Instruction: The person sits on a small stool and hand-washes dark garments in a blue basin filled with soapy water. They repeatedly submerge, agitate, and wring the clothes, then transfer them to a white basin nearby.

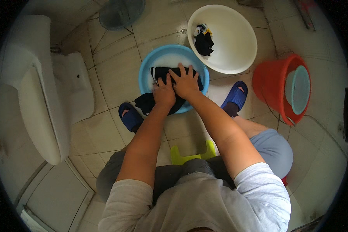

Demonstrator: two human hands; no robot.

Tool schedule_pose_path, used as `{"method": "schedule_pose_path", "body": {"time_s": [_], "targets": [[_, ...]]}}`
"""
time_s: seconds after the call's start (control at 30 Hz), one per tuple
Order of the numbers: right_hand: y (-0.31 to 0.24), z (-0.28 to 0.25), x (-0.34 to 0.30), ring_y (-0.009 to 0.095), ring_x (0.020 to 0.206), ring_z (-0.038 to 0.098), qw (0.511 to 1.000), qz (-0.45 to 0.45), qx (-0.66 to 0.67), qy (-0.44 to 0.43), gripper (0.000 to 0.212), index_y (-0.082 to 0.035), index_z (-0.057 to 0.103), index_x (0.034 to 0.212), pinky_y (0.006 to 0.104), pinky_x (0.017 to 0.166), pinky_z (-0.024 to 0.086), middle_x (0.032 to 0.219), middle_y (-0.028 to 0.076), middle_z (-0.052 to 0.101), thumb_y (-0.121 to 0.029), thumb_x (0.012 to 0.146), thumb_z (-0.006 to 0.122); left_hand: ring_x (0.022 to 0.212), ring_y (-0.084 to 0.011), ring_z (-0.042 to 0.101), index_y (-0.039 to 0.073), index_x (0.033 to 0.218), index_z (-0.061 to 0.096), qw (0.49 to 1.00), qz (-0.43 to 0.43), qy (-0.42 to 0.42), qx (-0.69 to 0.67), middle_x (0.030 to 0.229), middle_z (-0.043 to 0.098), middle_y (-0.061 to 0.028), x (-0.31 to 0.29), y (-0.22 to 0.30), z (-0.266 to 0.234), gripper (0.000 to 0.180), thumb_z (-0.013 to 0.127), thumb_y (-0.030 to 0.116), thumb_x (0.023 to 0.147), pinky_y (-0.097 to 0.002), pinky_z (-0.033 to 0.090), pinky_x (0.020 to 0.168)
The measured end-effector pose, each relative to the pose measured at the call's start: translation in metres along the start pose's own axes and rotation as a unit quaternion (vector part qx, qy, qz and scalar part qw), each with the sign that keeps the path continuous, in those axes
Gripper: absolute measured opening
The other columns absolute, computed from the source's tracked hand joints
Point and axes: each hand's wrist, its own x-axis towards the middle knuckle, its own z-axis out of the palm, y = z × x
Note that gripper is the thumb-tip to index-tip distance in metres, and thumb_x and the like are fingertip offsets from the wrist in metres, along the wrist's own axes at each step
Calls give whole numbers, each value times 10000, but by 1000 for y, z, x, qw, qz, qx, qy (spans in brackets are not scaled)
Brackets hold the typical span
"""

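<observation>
A light blue basin [143,74] stands on the floor between my feet, with whitish, sudsy water in it. A black garment with white stripes [162,72] lies across the basin, and a dark part of it hangs over the near left rim. My left hand [164,92] presses on the cloth with its fingers spread. Beside it, my right hand [184,82] lies on the same garment, fingers stretched out and apart. Both hands are close together, and neither visibly grips the fabric.
A cream basin [237,42] with a dark bundle of clothes [203,41] stands behind, at the right. Farther right is a red bucket [268,83] holding a pale turquoise basin [300,89]. White bathroom fixtures [36,112] fill the left. A yellow-green stool [193,157] is beneath me.
</observation>
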Motion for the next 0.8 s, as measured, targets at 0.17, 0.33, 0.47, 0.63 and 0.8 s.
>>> {"method": "schedule_pose_path", "body": {"time_s": [0.17,0.33,0.47,0.63,0.8], "targets": [[1,7,35,531,1583,358,998,0,-11,-65,481,-320,577,1604,850,1177,288,1769,162,396,-360,1138,461,1398,-552,550,187,1772,264,998,5,-42,-52,1719,313,-315,41,-10,21,799,657,225,1078,-618,560,1098],[5,-1,72,462,1331,662,992,4,-3,-125,416,-243,738,1410,721,1062,495,1405,204,717,-392,1110,491,1210,-535,695,161,1745,289,999,5,-35,-35,1685,345,-325,68,-11,31,737,618,190,1087,-630,624,969],[15,-3,91,431,1092,793,987,7,7,-160,437,-150,814,1273,587,977,601,1074,218,820,-436,1064,559,1182,-544,719,161,1698,351,997,6,-31,-68,1701,338,-306,84,-10,19,613,562,195,1123,-660,627,934],[29,-13,72,464,1147,754,972,112,204,-26,479,-61,751,1308,552,1041,579,1157,251,794,-335,916,782,1218,-571,697,59,1638,339,995,44,14,-94,1574,440,-344,62,-22,-21,849,797,122,926,-663,603,966],[29,-31,11,475,1209,692,925,70,303,219,639,-22,660,1337,527,1043,556,1262,264,725,-209,778,906,1148,-477,756,14,1346,743,994,-11,74,-76,1074,783,-315,16,-17,-59,507,844,152,868,-510,623,993]]}}
